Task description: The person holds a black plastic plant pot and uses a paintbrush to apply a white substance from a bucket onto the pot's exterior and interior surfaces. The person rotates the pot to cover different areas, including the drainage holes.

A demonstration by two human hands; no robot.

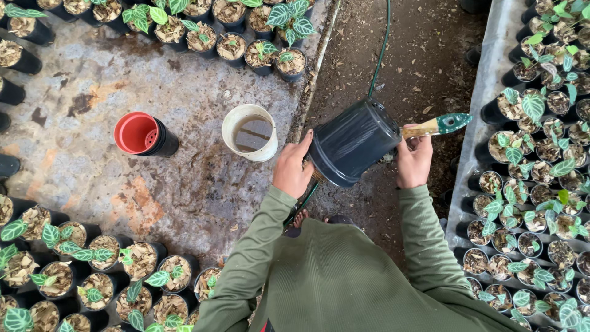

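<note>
A black plastic pot (pixel 353 140) is held tilted on its side above the dirt floor. My left hand (pixel 292 167) grips its rim at the left. My right hand (pixel 413 158) holds a paintbrush (pixel 437 126) with a wooden handle and a green tip, right next to the pot's base. The brush's bristles are hidden behind the pot.
A white bucket (pixel 249 133) with murky water stands left of the pot. A stack of pots with a red one on top (pixel 144 134) lies on its side further left. Small potted seedlings fill the top (pixel 230 27), bottom left (pixel 104 280) and right (pixel 534 184). A green hose (pixel 381 52) crosses the dirt.
</note>
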